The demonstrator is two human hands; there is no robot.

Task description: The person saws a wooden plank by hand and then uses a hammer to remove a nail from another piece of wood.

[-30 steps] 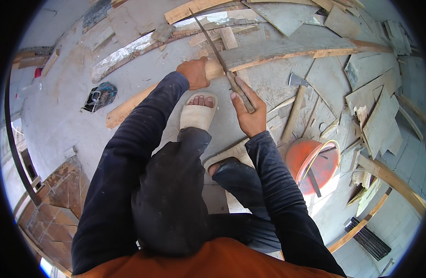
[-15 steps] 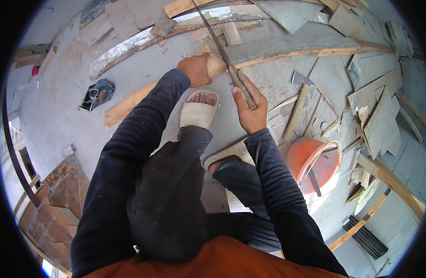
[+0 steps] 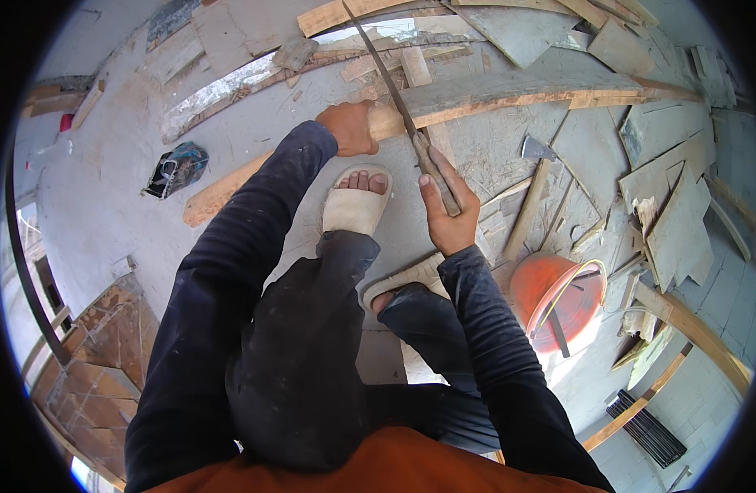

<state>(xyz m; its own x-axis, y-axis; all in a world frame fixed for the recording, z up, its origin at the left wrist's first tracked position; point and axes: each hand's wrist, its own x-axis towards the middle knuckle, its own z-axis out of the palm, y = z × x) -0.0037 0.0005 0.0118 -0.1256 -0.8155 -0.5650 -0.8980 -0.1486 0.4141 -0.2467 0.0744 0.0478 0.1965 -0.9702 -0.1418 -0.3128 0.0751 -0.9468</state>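
A long wooden plank runs across in front of me, its near-left end low beside my left foot. My left hand is closed over the plank, knuckles up. My right hand grips the worn wooden handle of a handsaw. Its long, narrow dark blade crosses the plank just right of my left fist and points away toward the upper edge. Whether the teeth sit in a cut I cannot tell. My left foot, in a pale sandal, stands close below the left hand.
A hatchet lies to the right, above an orange bucket with a yellow handle. Several loose boards and offcuts lie along the far and right sides. A dark bag sits on the floor at left.
My right hand has drawn the saw back toward me and slightly to the right. The left hand stays on the plank, nearly still.
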